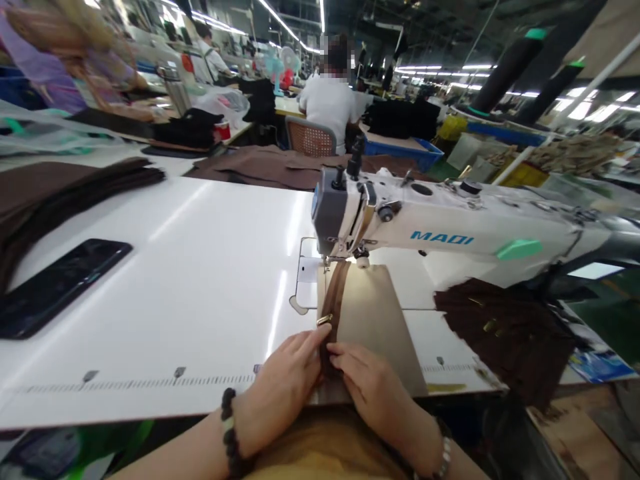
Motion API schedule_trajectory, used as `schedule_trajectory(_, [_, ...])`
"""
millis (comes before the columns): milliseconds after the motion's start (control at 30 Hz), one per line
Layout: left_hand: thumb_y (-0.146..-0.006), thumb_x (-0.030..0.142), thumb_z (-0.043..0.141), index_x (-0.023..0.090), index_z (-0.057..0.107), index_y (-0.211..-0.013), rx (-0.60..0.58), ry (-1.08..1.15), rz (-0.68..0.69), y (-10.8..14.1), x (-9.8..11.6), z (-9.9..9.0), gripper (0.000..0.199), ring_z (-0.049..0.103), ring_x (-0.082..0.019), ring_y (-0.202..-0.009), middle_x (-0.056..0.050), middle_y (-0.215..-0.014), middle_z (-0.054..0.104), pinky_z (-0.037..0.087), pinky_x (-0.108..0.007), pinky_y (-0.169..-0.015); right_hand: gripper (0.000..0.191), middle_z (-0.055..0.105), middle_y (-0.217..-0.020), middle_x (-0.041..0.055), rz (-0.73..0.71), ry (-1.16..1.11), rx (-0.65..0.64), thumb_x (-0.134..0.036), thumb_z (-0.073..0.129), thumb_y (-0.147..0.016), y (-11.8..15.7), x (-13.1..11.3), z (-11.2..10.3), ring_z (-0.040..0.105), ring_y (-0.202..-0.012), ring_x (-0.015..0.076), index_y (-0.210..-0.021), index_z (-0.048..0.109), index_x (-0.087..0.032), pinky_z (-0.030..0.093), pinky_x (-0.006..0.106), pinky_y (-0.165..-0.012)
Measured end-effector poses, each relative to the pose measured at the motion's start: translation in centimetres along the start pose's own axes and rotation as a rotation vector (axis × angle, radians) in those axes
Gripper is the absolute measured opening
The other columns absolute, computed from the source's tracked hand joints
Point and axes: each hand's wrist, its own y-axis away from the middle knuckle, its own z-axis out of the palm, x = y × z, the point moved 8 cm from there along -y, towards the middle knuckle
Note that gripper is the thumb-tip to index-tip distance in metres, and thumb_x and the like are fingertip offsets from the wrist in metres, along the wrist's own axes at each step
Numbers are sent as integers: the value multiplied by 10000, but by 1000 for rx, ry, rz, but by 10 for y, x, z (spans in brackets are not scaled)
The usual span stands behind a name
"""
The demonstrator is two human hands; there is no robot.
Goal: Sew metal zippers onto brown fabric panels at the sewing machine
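The white sewing table (200,280) spread widest, a printed ruler scale along its near edge. From its right reached an industrial sewing machine (440,223), its head over the seam area. Brown fabric panels (270,163) lay at the far edge and a stack of brown cloth (60,190) at left, probably to keep the middle open. A crumpled piece of dark brown cloth (505,333) lay at right, small metal pieces on it.

In front of the machine, a beige fabric panel (375,320) lay flat, its far end at the needle area, with a brown zipper (336,293) running along its left side toward the presser foot (327,261). The smartphone (65,287) sat well left, out of the cloth's path.

The left hand (285,383) had its fingers close together, fingertips at the zipper beside the metal zipper pull (325,320); whether they pinched it, I could not tell. The right hand (377,393) was narrow, thumb and forefinger seeming to grip the zipper's right edge. Placed nearer than the needle, they seemed to keep the strip straight, clear of the metal.
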Motion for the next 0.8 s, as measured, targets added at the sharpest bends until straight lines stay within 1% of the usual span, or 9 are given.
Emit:
schedule_trajectory(133, [-853,62,429,106,584,-894,-79,19,47,3,6,6,166,535,-173,-925,-91,-1060,557,503,-304,-840,300,591,-1074,71,29,-56,-184,-27,356,-808,-6,7,-4,528,-1028,114,-942,600,-137,438,234,-919])
schedule_trajectory(233, [-833,61,479,109,592,-799,-87,38,41,5,5,10,128,517,-170,-920,-85,-1063,546,490,-292,-853,368,516,-1140,89,6,86,-182,-27,367,-798,-22,16,-10,493,-1042,162,-1039,597,-184,438,327,-906])
schedule_trajectory(300, [-820,56,504,105,591,-771,-82,30,34,7,4,13,111,505,-175,-938,-92,-1051,543,477,-288,-872,348,476,-1169,86,-28,211,-191,-72,396,-823,-34,22,-6,461,-1067,201,-1040,610,-238,428,390,-897])
schedule_trajectory(367, [-811,58,523,102,595,-775,-82,6,38,7,4,15,92,499,-182,-951,-100,-1044,542,471,-287,-873,316,467,-1180,78,-43,264,-210,-89,409,-832,-45,28,0,451,-1074,209,-1015,617,-241,425,398,-898])
schedule_trajectory(433, [-806,65,538,102,599,-768,-80,-21,56,8,5,17,81,501,-184,-937,-103,-1042,543,477,-279,-850,300,485,-1146,98,-33,260,-198,-58,379,-825,-54,33,3,475,-1036,190,-996,601,-166,441,357,-889])
schedule_trajectory(500, [-804,81,548,100,605,-764,-72,-48,74,9,6,17,72,502,-185,-924,-104,-1053,543,476,-274,-840,256,514,-1085,121,-24,251,-174,-52,353,-825,-61,35,3,500,-989,180,-917,586,-101,452,331,-880])
schedule_trajectory(633, [-821,104,530,95,615,-802,-62,-79,93,9,8,15,88,492,-193,-942,-107,-1051,550,467,-273,-850,180,563,-982,111,-8,261,-133,-155,407,-846,-66,41,5,514,-955,208,-802,576,-109,450,385,-884])
schedule_trajectory(733, [-828,102,516,89,618,-815,-57,-74,96,9,9,13,104,482,-190,-964,-107,-1072,545,455,-261,-871,159,556,-1031,130,46,271,-66,-175,429,-839,-68,54,6,498,-1003,231,-841,571,-102,437,414,-905])
schedule_trajectory(800, [-826,105,521,87,620,-807,-51,-70,93,8,8,12,102,480,-189,-967,-108,-1093,539,450,-256,-879,220,499,-1159,160,69,266,-28,-180,430,-838,-68,62,7,443,-1110,243,-989,547,-72,399,418,-963])
